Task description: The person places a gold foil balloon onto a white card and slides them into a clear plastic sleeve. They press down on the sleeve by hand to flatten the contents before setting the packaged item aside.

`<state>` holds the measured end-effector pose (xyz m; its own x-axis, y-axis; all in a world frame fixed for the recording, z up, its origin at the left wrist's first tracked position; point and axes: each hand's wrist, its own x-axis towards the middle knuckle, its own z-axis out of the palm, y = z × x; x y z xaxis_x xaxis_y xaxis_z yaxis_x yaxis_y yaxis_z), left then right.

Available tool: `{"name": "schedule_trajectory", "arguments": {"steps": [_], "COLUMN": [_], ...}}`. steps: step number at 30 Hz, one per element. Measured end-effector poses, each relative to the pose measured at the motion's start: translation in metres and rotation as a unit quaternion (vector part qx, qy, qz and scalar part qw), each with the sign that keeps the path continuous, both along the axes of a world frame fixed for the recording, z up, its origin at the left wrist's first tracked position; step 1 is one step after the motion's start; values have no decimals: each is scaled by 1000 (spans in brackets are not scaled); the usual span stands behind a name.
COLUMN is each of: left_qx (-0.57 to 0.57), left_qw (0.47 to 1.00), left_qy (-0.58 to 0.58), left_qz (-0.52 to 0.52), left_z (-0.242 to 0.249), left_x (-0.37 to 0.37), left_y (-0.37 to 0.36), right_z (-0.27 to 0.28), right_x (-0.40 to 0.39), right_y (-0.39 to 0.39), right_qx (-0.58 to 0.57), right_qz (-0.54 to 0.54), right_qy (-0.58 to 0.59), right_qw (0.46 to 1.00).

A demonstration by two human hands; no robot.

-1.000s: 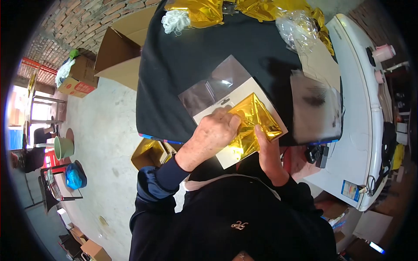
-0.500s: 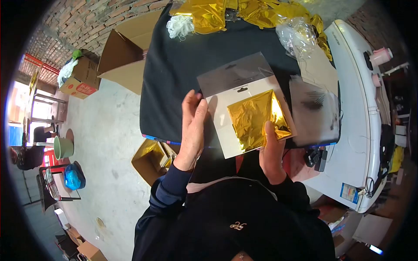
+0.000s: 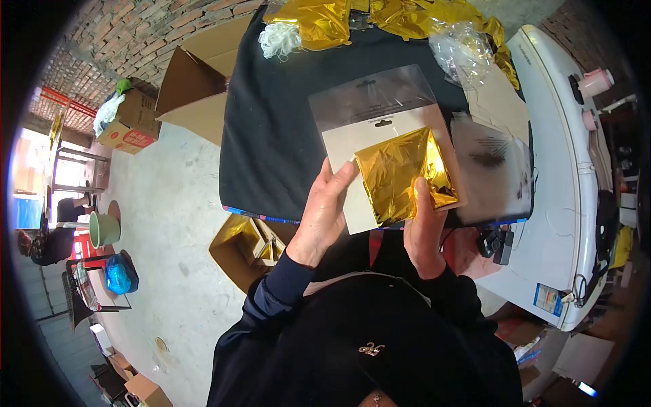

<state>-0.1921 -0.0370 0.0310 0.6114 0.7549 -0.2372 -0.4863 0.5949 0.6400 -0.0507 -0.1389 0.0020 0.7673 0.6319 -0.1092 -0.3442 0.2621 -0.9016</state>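
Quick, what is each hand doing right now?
Left hand: open, fingers flat against the edge of the white card.
Right hand: thumb pressing the gold foil onto the card, gripping both.

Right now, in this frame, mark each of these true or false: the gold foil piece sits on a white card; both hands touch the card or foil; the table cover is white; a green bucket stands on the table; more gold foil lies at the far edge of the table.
1. The folded gold foil piece lies against a white backing card. True.
2. Both hands are on it. True: the left hand is at the card's left edge and the right hand has its thumb on the foil.
3. The table cover is white. False: it is black.
4. A green bucket stands on the table. False: it stands on the concrete floor, off to the left.
5. More crumpled gold foil lies at the table's far edge. True.
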Motion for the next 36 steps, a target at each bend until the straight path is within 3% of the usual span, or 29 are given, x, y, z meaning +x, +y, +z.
{"name": "schedule_trajectory", "arguments": {"steps": [1,4,11,14,21,23,31,36], "left_qx": [-16,73,-28,-11,31,74,91,90], "left_qw": [1000,995,999,1000,998,991,979,987], "left_qy": [-9,63,-4,13,59,110,180,130], "left_qz": [2,-13,36,-16,18,-26,5,25], "left_z": [-1,-12,-11,-22,-43,-59,-61,-27], "left_x": [0,1,-4,-4,1,-11,-10,-8], "left_y": [1,-1,0,-2,-13,-9,-17,-25], "right_z": [2,3,-11,-20,-15,-10,8,1], "right_x": [-1,-1,1,2,-3,-1,-3,-8], "right_y": [0,1,-5,-7,-9,-11,-18,-17], "right_qx": [3,10,12,11,30,23,45,40], "right_qz": [1,7,29,18,-1,10,67,60], "right_qy": [-2,-9,-23,-8,45,64,150,141], "right_qw": [1000,1000,999,1000,999,998,985,987]}}
